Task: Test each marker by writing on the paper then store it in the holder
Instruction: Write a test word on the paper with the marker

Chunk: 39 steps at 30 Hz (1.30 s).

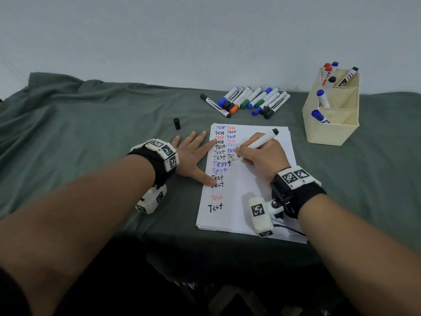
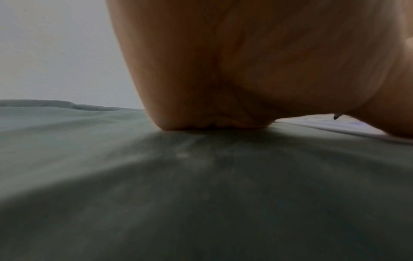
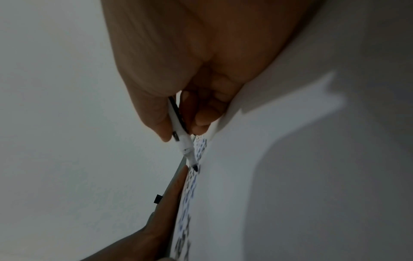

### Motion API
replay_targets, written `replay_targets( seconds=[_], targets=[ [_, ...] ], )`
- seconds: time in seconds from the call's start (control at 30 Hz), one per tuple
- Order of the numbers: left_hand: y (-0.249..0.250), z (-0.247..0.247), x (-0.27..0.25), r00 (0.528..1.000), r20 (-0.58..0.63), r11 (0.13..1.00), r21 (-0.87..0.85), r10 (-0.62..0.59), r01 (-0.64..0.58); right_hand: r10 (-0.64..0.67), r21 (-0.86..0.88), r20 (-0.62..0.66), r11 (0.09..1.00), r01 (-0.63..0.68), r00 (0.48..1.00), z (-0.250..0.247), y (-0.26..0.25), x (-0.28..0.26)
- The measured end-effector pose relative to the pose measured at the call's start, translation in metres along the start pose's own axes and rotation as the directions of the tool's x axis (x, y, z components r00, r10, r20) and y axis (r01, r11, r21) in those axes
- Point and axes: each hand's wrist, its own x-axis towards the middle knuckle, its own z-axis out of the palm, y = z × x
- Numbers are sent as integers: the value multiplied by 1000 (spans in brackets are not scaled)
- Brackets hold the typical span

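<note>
The right hand (image 1: 262, 156) pinches the marker (image 1: 257, 143) just above its tip: light, rigid, smooth. The left hand (image 1: 193, 156), fingers flat, pins the thin paper (image 1: 262, 197).

Probably a plain room at home: wrinkled grey-green cloth (image 1: 91, 124) draped over the work surface, bare pale wall (image 1: 182, 37) behind, a loose pile of markers (image 1: 252, 100), no office furniture.

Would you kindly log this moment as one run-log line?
right hand: writing with marker | left hand: flat, steadying paper | cap: on cloth
</note>
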Motion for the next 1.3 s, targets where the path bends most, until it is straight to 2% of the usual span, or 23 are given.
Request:
replay_targets(
  seconds=[0.27,0.5,0.67,0.83,1.0,1.3],
  targets=[
    [0,-1,-2,1000,6,1000,-12,4,-4,-57,-101,-29,993,54,998,-1,2,3],
    [-1,1,-1,1000,-2,1000,-15,0,0,-44,-73,8,996,45,999,-3,2,0],
    [-1,1,0,1000,3,1000,-14,0,0,-51,-87,-29,995,49,998,-4,2,-1],
    [0,0,-1,1000,5,1000,-13,-2,3,-47,-109,-1,993,47,999,-4,2,-2],
    [0,-1,-2,1000,12,1000,-13,-1,1,-81,-95,-46,993,76,996,-6,3,-1],
    [1,-2,-3,1000,17,1000,-16,2,-2,-77,-100,-25,992,74,997,-5,2,-1]
  ],
)
